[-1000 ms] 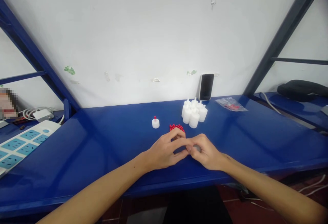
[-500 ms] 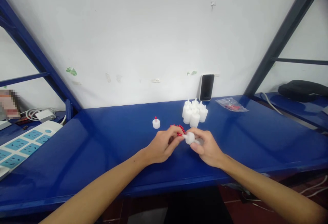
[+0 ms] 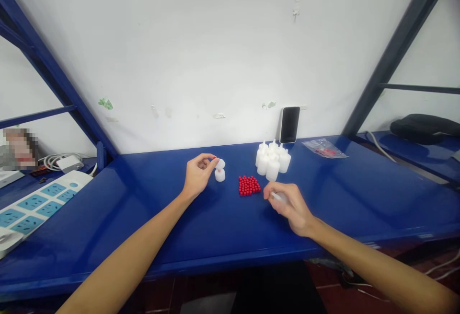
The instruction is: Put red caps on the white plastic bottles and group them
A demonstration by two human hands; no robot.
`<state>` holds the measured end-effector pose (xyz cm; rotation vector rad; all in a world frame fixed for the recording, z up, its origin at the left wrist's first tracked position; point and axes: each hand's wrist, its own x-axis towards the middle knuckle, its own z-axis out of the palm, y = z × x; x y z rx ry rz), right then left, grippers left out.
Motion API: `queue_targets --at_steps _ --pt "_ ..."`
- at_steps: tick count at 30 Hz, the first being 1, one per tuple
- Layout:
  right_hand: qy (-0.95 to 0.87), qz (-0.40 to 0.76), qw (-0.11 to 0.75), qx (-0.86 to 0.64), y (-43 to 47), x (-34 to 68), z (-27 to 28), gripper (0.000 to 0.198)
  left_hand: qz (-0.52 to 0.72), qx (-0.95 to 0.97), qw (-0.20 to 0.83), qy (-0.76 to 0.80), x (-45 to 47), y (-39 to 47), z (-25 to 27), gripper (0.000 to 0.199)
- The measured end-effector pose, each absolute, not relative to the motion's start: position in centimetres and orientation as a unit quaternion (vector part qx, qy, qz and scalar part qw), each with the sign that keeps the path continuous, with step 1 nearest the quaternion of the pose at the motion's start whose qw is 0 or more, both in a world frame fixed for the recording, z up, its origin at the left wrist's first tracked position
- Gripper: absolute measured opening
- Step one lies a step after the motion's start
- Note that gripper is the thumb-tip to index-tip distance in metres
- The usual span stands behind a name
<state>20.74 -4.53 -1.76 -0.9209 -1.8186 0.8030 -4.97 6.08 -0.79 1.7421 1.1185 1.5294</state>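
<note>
Left hand [image 3: 197,176] pinches a white cap [image 3: 221,164], right hand [image 3: 295,207] grips a white piece [image 3: 278,197]

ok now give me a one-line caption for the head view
Left hand pinching a small white bottle close to another, right hand holding a pale item, red pieces clustered between them.

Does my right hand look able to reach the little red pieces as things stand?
Probably yes: your right hand is just beside the red pieces, and nothing visible stands between them. It holds a whitish object, which may make picking one up awkward.
</note>
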Motion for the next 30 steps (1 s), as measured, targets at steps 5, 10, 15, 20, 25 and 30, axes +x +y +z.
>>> queue_targets --at_steps 5,10,15,20,25,30 --pt "-0.694 0.428 0.434 -0.384 -3.8 20.2 -1.3 0.02 0.509 0.702 0.229 0.442 -4.7 5.8 -1.3 0.026" --pt "-0.704 0.385 0.443 -0.4 -4.1 20.0 -1.1 0.019 0.505 0.712 0.187 0.451 -4.8 5.5 -0.9 0.025" --pt "-0.688 0.353 0.487 -0.406 -4.4 20.8 -1.8 0.018 0.498 0.783 0.082 0.362 -4.6 4.5 -0.7 0.021" --pt "-0.667 0.375 0.504 -0.4 -4.2 21.0 -1.8 0.016 0.387 0.899 0.071 0.189 -3.4 2.8 -1.0 0.019" --pt "-0.697 0.332 0.496 -0.396 -3.7 21.0 -1.3 0.014 0.329 0.929 0.022 0.169 -2.7 2.1 -0.7 0.015" --pt "-0.703 0.327 0.482 -0.408 -3.7 21.0 -1.2 0.015 0.253 0.942 0.003 0.221 -2.2 1.6 -0.4 0.017"
